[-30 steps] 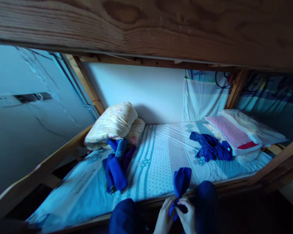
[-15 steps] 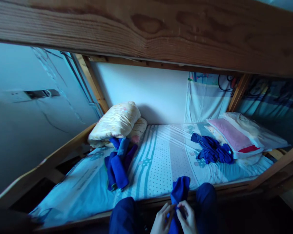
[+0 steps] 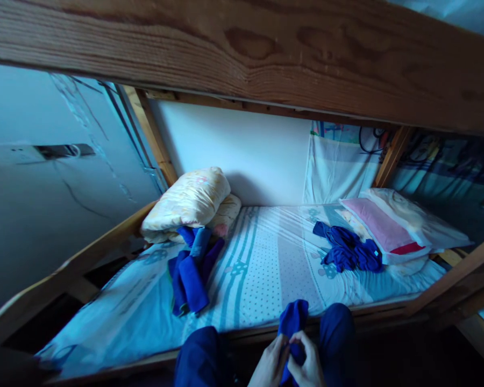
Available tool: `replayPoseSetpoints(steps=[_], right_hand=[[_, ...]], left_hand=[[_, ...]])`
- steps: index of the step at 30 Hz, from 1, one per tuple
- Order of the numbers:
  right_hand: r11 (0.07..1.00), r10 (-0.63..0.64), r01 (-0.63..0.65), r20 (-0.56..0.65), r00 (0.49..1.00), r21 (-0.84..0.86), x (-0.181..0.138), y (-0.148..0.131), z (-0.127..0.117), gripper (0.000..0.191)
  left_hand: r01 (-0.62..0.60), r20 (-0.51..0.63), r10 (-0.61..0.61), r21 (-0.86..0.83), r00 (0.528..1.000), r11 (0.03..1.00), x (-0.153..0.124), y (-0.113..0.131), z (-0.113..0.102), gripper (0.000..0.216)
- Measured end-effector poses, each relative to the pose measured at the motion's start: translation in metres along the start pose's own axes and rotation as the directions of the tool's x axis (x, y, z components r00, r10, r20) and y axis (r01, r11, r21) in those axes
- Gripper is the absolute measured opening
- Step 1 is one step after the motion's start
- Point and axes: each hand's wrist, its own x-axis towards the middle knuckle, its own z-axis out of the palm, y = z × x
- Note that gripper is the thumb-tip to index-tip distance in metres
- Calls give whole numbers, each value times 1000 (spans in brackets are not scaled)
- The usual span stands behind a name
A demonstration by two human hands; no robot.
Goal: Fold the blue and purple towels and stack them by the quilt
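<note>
At the bottom edge of the head view, my left hand (image 3: pixel 270 364) and my right hand (image 3: pixel 305 361) are closed round a blue cloth (image 3: pixel 292 321), held upright between my knees at the bed's front edge. A pile of rolled and folded blue cloths (image 3: pixel 191 266) lies on the mattress to the left, against the pillows. A crumpled heap of blue cloths (image 3: pixel 349 250) lies to the right, next to a pink and white pillow (image 3: pixel 381 226).
The striped bed sheet (image 3: pixel 262 263) covers a lower bunk with a wooden frame (image 3: pixel 64 274). A thick wooden beam (image 3: pixel 242 48) of the upper bunk hangs overhead. Yellowish pillows (image 3: pixel 187 201) are stacked at the left end. A fabric organiser (image 3: pixel 334 161) hangs on the back wall.
The blue cloth in my hands has come down and shortened above them, and both hands have sunk lower in the frame. The piles on the bed have not moved.
</note>
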Motion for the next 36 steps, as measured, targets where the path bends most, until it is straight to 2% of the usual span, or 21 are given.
replayPoseSetpoints(steps=[5,10,13,16,18,21,24,26,28,32,36], right_hand=[[994,-33,27,-59,998,-104,7,4,-7,24],[985,6,-9,-19,1000,-170,14,15,-35,19],[978,-14,18,23,1000,-208,13,27,-50,22],[966,-44,46,13,999,-256,12,38,-61,24],[948,-64,53,-24,998,-315,15,41,-70,26],[900,-145,94,-87,986,-427,25,32,-90,30],[831,-279,179,-117,953,-527,40,8,-115,36],[773,-371,229,-128,920,-592,51,-11,-131,38],[709,-454,273,-125,882,-650,58,-28,-146,37],[571,-578,354,-57,814,-740,63,-46,-172,31],[468,-598,379,30,801,-798,60,-50,-190,32]], left_hand=[[-28,-31,31,98,999,995,-1,6,-4,30],[-88,-44,103,256,994,963,-2,11,-37,29],[-105,38,98,265,994,959,-6,12,-60,27],[-57,164,16,250,986,966,-15,16,-79,19],[-10,180,-37,253,983,967,-20,16,-92,20],[41,95,-72,289,993,956,-25,7,-114,41],[28,-92,6,367,996,930,-24,-16,-138,45],[-8,-216,112,432,970,902,-23,-34,-153,38],[-41,-292,210,494,933,869,-23,-48,-165,32],[-72,-362,342,588,867,805,-28,-60,-182,27],[-13,-412,403,685,817,728,-34,-67,-188,25]])
